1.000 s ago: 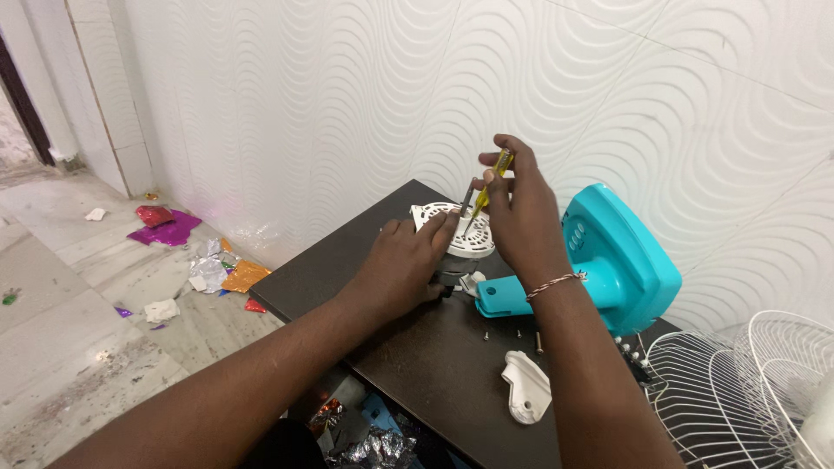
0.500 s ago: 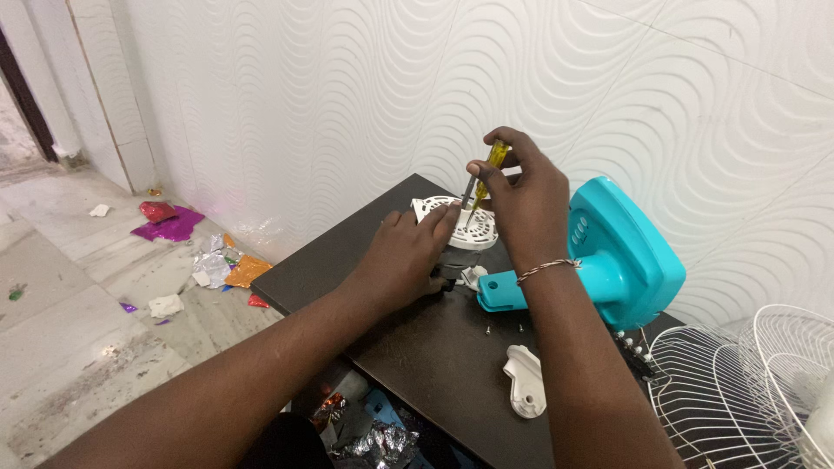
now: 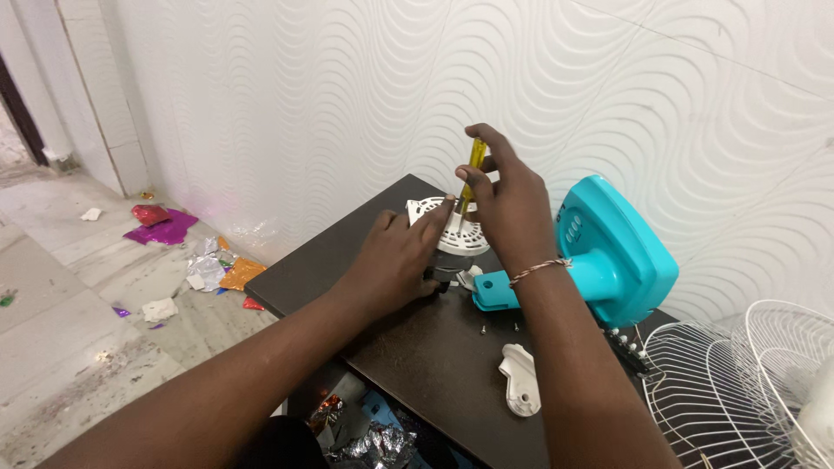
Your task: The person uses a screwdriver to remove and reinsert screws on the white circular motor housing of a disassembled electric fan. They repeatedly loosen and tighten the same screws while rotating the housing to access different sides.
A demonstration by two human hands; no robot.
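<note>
The yellow screwdriver stands upright over the white fan motor on the dark table, pinched between the right hand's closed fingers. The left hand clamps the motor's near side. Beside the motor lies the turquoise fan base.

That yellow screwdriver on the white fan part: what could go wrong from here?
The screwdriver stands nearly upright in the right hand, close to the left hand steadying the white motor housing; a slip might jab those fingers. Two tiny screws lie loose on the dark table and could roll off. The white cover piece rests near the table's front edge, where a forearm might knock it down.
</note>
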